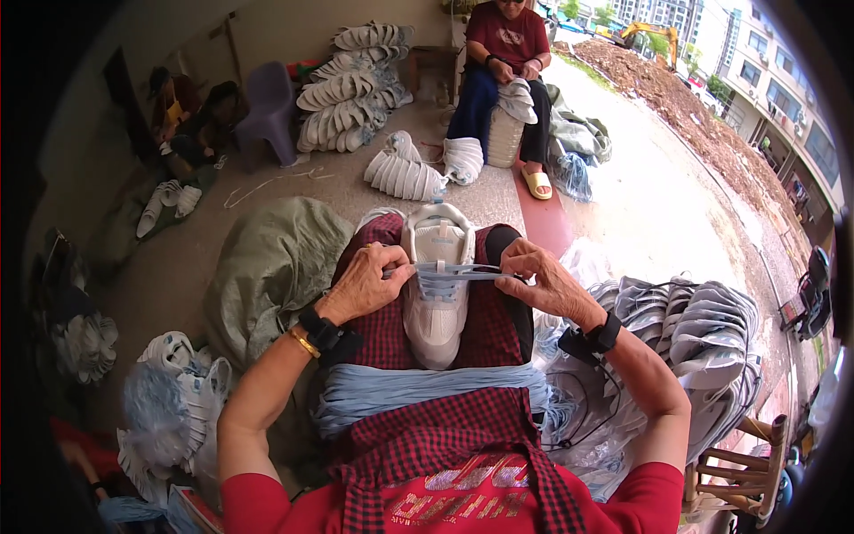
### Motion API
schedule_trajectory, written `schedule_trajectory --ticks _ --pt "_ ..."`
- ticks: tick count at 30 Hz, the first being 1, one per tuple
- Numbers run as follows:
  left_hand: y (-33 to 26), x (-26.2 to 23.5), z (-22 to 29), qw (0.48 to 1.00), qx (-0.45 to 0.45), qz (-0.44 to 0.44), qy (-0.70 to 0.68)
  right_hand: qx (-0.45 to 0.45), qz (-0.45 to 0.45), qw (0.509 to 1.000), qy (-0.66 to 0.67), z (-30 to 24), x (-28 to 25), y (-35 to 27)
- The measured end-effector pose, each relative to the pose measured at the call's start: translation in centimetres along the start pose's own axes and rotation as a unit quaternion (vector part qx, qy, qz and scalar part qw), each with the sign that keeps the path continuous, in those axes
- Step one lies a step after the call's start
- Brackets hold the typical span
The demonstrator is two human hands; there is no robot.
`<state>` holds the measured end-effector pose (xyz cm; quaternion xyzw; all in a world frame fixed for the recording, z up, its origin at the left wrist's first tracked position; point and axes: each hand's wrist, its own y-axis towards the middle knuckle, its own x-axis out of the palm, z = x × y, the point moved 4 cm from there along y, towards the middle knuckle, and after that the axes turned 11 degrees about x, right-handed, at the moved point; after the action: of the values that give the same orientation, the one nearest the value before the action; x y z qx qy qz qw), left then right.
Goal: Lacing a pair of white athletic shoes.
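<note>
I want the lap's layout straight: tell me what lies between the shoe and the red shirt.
In the head view, a blue lace bundle lies just below the shoe, then checked cloth, up to the red shirt.

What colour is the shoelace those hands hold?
The shoelace is pale greyish blue, best in the head view.

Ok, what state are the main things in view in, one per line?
Blue-grey lace: pulled straight
Left hand: closed, pinching the lace
Right hand: closed, pinching the lace
White shoe upper: partly laced
Lace bundle: loose, strands side by side
Green sack: crumpled
Purple chair: upright
Rear shoe uppers: nested, piled up
Right-side shoe uppers: nested in bundles
Person opposite: seated
</note>
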<state>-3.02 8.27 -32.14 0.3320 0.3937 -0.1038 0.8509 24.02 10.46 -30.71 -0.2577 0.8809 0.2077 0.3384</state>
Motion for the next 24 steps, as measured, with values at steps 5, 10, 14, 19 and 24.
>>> schedule_trajectory --ticks 5,10,14,19,24 --pt "-0.4 -3.0 -2.7 0.996 -0.065 0.032 -0.054 0.074 0.002 0.997 0.007 0.2 1.2 0.7" --pt "-4.5 -11.2 -7.7 0.978 -0.106 0.135 0.12 -0.045 -0.004 0.999 -0.029 -0.8 2.8 2.3" --pt "-6.1 -11.6 -8.1 0.982 -0.123 0.085 0.118 -0.062 0.071 0.992 -0.086 0.0 2.6 2.3" --pt "-5.6 -8.4 -7.5 0.986 -0.124 0.078 0.081 -0.029 0.088 0.991 -0.094 -0.2 2.7 2.5" --pt "-1.7 -3.8 -1.7 0.996 -0.05 0.075 -0.001 -0.017 0.071 0.996 -0.051 -1.2 1.8 3.4"
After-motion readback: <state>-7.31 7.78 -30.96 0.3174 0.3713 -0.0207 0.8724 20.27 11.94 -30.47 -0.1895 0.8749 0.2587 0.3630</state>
